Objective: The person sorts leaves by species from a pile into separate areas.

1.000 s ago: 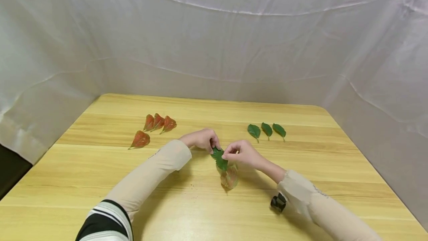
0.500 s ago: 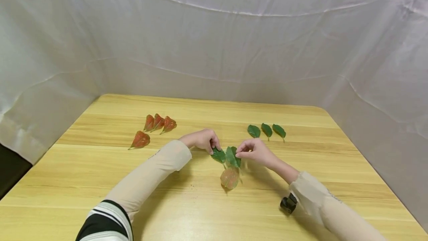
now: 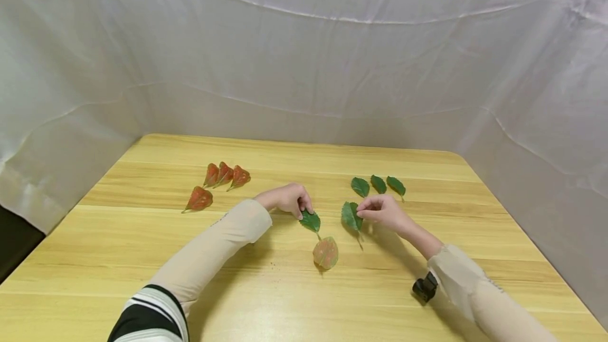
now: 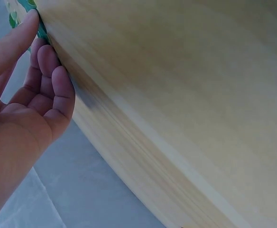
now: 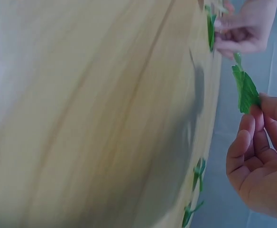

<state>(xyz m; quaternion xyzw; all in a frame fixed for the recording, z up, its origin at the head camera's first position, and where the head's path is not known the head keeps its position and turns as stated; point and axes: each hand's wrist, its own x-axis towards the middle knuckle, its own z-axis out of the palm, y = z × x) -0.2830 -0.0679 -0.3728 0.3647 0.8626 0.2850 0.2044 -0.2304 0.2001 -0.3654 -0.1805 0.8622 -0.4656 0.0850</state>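
In the head view my left hand (image 3: 290, 198) pinches the far edge of a green serrated leaf (image 3: 311, 221), low over the table. My right hand (image 3: 387, 212) holds another green leaf (image 3: 350, 216) between thumb and fingertips, its stem pointing down toward me. The right wrist view has that leaf (image 5: 245, 90) off the wood, with a shadow on the tabletop. Just nearer than the left hand's leaf lies a pale reddish-green leaf (image 3: 325, 253). Beyond the right hand, a row of three green leaves rests on the table, the middle one (image 3: 378, 184) between two others.
Several red leaves lie at the left, one (image 3: 199, 198) nearer than the group (image 3: 225, 173). The wooden table (image 3: 266, 300) is walled by pale hanging cloth (image 3: 304, 57). A small black device (image 3: 425, 287) sits by the right sleeve.
My right hand has drawn its green leaf away from over the left hand's leaf and the reddish one, moving right toward the green row. My left hand has stayed in place.
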